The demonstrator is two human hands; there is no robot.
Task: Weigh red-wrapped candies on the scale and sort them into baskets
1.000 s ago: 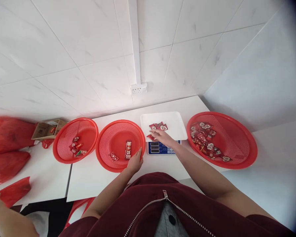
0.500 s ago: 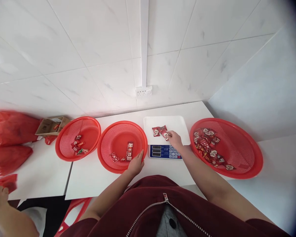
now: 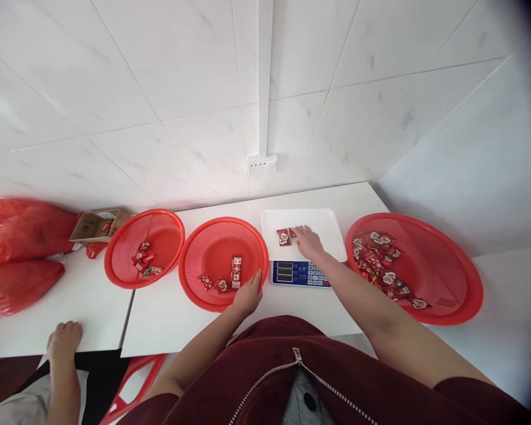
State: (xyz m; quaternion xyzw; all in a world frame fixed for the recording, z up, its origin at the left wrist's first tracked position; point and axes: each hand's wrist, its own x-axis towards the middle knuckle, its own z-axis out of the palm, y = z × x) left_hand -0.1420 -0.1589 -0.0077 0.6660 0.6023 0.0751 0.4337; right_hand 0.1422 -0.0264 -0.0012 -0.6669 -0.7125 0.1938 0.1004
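Note:
My left hand (image 3: 248, 295) is closed around the near right rim of the middle red plastic basket (image 3: 185, 242). Inside it lie a long red wrapped snack bar (image 3: 236, 271) and a few small red candy packets (image 3: 206, 282). My right hand (image 3: 308, 242) is over the white tray (image 3: 325, 221) of a digital scale (image 3: 298, 273), palm down. Its fingers are stretched out and apart, their tips on a small red packet (image 3: 292, 232) that they partly cover. Just left of it, another red packet (image 3: 284, 237) with a pale heart-shaped print lies flat on the tray.
At right stands a large red basket (image 3: 451, 268) with many red packets. Another red basket (image 3: 168, 233) holds several sweets at left, beside a cardboard box (image 3: 86, 231) and red plastic bags (image 3: 26, 233). Another person's hand (image 3: 65, 339) rests at the table's front edge.
My right hand no longer pinches the front packet; its fingers have spread over the packets. A heart-printed packet now shows in the middle basket. The other person's hand has moved right, without the red bag.

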